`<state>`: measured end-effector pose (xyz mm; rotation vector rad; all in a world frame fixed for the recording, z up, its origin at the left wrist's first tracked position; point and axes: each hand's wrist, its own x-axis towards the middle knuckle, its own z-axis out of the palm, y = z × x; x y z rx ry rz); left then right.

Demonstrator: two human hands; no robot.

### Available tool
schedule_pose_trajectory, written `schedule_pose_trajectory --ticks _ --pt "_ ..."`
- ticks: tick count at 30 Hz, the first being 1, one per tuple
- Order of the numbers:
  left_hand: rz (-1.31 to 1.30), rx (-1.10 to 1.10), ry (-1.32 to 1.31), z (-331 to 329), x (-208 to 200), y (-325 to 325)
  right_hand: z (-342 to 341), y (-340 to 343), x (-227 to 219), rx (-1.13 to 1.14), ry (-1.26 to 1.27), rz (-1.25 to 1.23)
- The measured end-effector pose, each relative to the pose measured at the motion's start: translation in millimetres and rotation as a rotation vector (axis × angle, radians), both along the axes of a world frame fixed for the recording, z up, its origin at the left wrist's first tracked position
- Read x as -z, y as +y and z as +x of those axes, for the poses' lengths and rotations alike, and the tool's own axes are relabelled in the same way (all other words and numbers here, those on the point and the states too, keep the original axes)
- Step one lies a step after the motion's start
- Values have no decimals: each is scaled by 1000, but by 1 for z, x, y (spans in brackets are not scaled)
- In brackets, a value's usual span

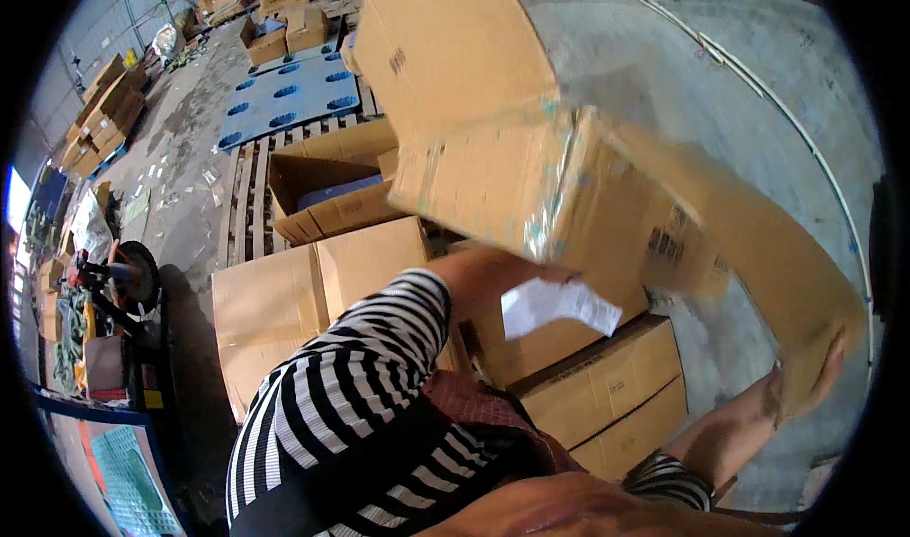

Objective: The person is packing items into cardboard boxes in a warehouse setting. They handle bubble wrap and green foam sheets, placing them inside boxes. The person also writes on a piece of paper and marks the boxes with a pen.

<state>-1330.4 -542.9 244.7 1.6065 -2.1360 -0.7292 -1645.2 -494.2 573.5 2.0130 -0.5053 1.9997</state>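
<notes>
A large cardboard box [493, 172], tilted and with long flaps spread open, is up in front of me, partly smeared by motion. Clear shiny tape runs down its corner. Under its lower edge my left hand [536, 270] supports it, the fingers mostly hidden. At the right, my right hand [823, 385] grips the end of a long flap [791, 262], fingers wrapped over its edge. Just below my left hand a white sheet of paper [559, 309] shows against a carton; whether the hand touches it I cannot tell.
Closed cartons [607, 385] are stacked below the box, with another carton [270, 300] at left. An open carton [332, 205] stands on a wooden pallet [248, 191], beyond it a blue plastic pallet [284, 91]. A wheeled vehicle [133, 276] stands far left. White pipes [749, 77] cross the floor.
</notes>
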Motion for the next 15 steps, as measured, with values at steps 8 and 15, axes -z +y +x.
schedule_pose_trajectory --ticks 8,15 --pt "-159 -429 189 95 -131 -106 91 -26 17 -1127 -414 719" --pt "282 -447 17 105 49 12 260 -128 173 -666 -221 1122"
